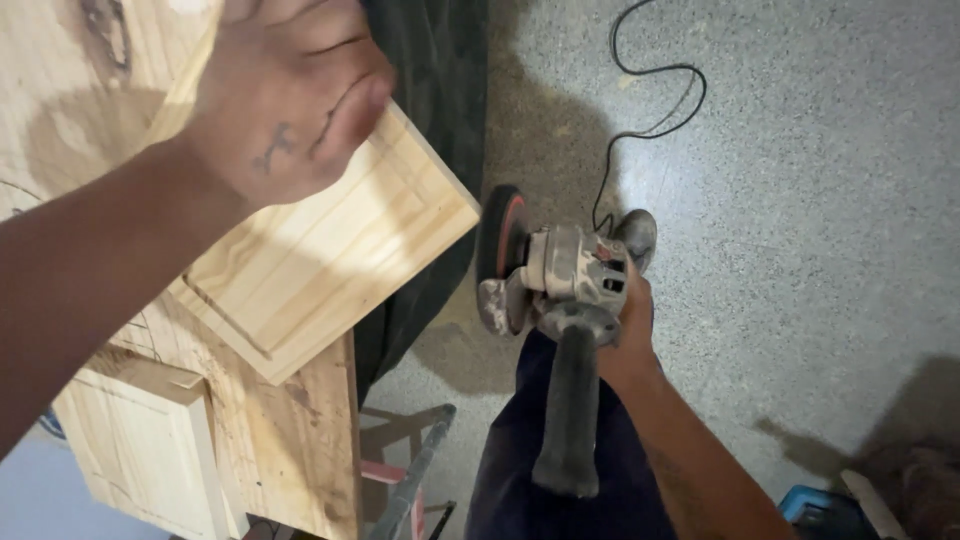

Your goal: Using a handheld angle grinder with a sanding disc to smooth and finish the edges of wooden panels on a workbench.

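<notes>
My left hand (285, 95) rests on top of a pale wooden cabinet door panel (330, 255) that lies tilted over the edge of a wooden workbench (290, 440); the fingers curl over its far side. My right hand (630, 320) grips a dusty grey angle grinder (565, 275) held low beside my leg, away from the panel. Its round disc (500, 240) faces left toward the bench, and a black side handle (570, 420) points toward me.
A black power cord (650, 120) trails across the speckled grey floor (820, 250). A second pale door panel (140, 450) leans at the bench's lower left. A dark cloth (440, 70) hangs beside the bench. A blue object (825, 510) sits at the bottom right.
</notes>
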